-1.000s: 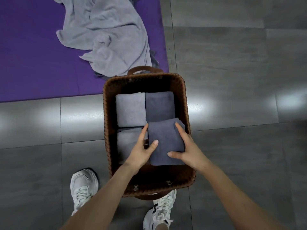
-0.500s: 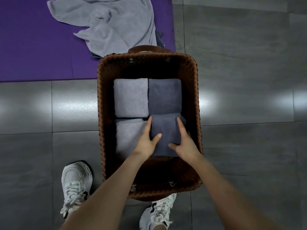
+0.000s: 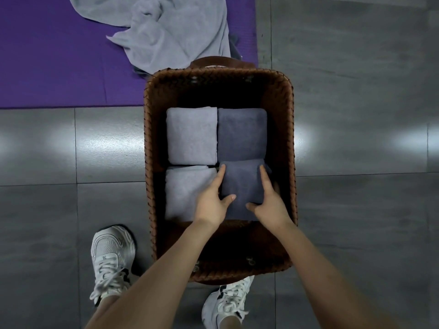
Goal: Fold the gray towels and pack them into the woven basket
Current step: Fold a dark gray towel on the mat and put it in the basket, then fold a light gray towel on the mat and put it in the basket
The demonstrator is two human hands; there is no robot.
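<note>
A brown woven basket was seen standing on the gray tiled floor, with its far end at the edge of a purple mat. Four folded towels were packed inside it in two rows. A light gray folded towel and a dark gray folded towel were laid side by side, touching, in the far row. A second light gray folded towel was placed at the near left.

The near dark gray towel was grasped by both hands in the near right corner, its far edge touching the dark towel behind it. The left hand was closed on its left side, the forefinger stretched along the seam with the neighbouring light towel and the thumb laid on top. The right hand was closed on its right side in the same way. The other fingers were hidden by the cloth.

An unfolded light gray towel was left crumpled on the mat just beyond the basket's handle. Two white sneakers were planted on the floor at the basket's near end.
</note>
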